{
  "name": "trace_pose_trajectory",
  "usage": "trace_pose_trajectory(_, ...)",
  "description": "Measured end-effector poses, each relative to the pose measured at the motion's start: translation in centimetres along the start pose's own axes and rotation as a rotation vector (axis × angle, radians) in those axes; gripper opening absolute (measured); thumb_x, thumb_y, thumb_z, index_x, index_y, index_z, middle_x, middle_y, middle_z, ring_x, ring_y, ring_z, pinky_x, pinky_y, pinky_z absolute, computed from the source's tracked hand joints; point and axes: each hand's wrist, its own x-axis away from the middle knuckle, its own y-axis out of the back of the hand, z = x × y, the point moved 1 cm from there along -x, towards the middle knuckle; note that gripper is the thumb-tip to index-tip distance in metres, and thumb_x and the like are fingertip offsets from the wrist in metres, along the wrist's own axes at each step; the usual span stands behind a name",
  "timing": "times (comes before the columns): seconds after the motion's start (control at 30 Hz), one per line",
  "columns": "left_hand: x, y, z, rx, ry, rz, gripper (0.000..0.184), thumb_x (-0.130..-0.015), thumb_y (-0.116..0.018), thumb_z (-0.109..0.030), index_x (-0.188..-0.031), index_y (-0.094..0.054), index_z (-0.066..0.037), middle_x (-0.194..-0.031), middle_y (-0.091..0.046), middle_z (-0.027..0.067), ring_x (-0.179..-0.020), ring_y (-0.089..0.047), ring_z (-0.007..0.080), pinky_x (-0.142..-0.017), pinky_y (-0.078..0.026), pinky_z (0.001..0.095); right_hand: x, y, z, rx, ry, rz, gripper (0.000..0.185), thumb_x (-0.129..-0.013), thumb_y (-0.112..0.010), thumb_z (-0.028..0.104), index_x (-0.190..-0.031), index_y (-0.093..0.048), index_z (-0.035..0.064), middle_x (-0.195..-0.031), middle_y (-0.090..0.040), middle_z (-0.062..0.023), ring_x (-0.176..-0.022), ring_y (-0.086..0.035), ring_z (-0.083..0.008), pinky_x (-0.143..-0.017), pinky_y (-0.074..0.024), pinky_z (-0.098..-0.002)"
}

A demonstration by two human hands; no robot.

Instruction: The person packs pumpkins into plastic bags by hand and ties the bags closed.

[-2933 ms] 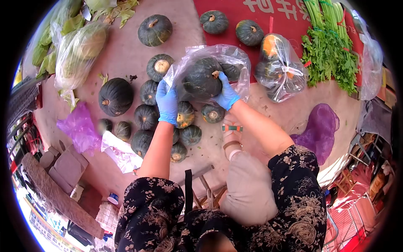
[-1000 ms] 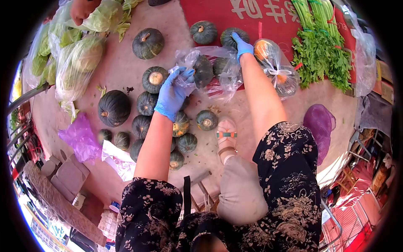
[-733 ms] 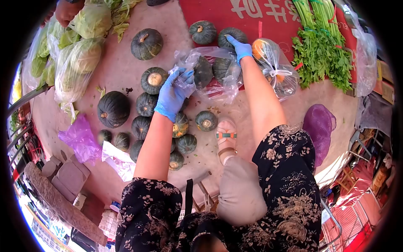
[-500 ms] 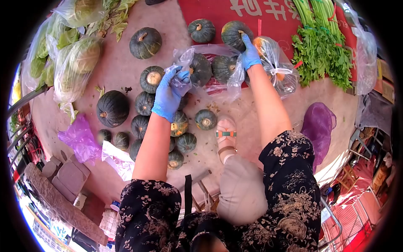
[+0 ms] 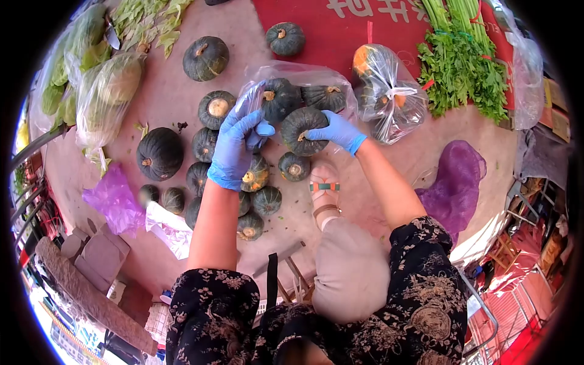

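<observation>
My right hand (image 5: 336, 132), in a blue glove, grips a dark green pumpkin (image 5: 295, 129) by its stem. That pumpkin is at the near edge of an open clear plastic bag (image 5: 292, 68). My left hand (image 5: 234, 146), gloved too, is closed on the left side of the bag's mouth; its fingertips are partly hidden. Two more pumpkins lie within the bag, one round (image 5: 281, 99) and one at the right (image 5: 321, 97). Below my left hand, a mottled pumpkin (image 5: 257, 173) rests among others on the ground.
Several loose pumpkins lie to the left, including a large one (image 5: 159, 154). A tied bag of pumpkins (image 5: 392, 100) sits right on a red mat (image 5: 316, 27). Celery (image 5: 465, 76), bagged cabbages (image 5: 112, 91), a purple mesh sack (image 5: 456, 182) and my foot (image 5: 324, 188) surround the area.
My right hand has brought the pumpkin from the mat, beyond the bag, down and left to the bag's mouth. The bag is spread wider now, with my left hand still at its left side.
</observation>
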Motion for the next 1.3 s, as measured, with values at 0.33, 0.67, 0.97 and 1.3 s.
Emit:
trace_pose_trajectory(0.33, -1.1, 2.0, -0.6, 0.089, 0.134, 0.128, 0.045, -0.089, -0.045, -0.013, -0.134, -0.039, -0.010, -0.064, -0.047, -0.0036, -0.042, -0.029, 0.0028, -0.040, -0.022, 0.0168, -0.1, -0.5, -4.9, -0.970, -0.375, -0.232, 0.051, -0.082, -0.063, 0.037, -0.120, -0.049, 0.0063, -0.111, -0.059, -0.0099, -0.098, -0.059, -0.0215, -0.087, -0.0478, -0.0396)
trace_pose_trajectory(0.67, -3.6, 1.4, -2.2, 0.156, 0.102, 0.166, 0.048, -0.090, -0.048, -0.017, -0.136, -0.034, -0.011, -0.066, -0.048, -0.0042, -0.042, -0.028, 0.0037, -0.047, -0.025, 0.0190, 2.8, -1.4, -4.2, 0.161, -0.104, -0.490, 0.056, -0.072, -0.075, 0.029, -0.112, -0.050, -0.0011, -0.096, -0.061, -0.0131, -0.082, -0.061, -0.0224, -0.069, -0.0507, -0.0347)
trace_pose_trajectory(0.97, -3.8, 2.5, -0.8, 0.278, 0.171, 0.254, 0.048, -0.090, -0.048, -0.019, -0.136, -0.034, -0.017, -0.077, -0.054, -0.0012, -0.045, -0.031, 0.0048, -0.048, -0.027, 0.0209, 2.3, -1.0, -1.9, 0.760, 0.047, -0.616, 0.056, -0.074, -0.070, 0.038, -0.112, -0.053, 0.0004, -0.093, -0.062, -0.0190, -0.082, -0.062, -0.0288, -0.073, -0.0488, -0.0361)
trace_pose_trajectory(1.3, -3.9, 5.0, 0.8, 0.501, 0.163, 0.202, 0.044, -0.089, -0.051, -0.022, -0.131, -0.041, -0.020, -0.079, -0.055, 0.0007, -0.047, -0.033, 0.0070, -0.048, -0.028, 0.0235, -5.9, 0.2, 9.7, 0.389, 0.601, -0.787, 0.028, -0.079, -0.066, 0.024, -0.098, -0.062, 0.0028, -0.086, -0.065, -0.0121, -0.075, -0.062, -0.0210, -0.068, -0.0496, -0.0316)
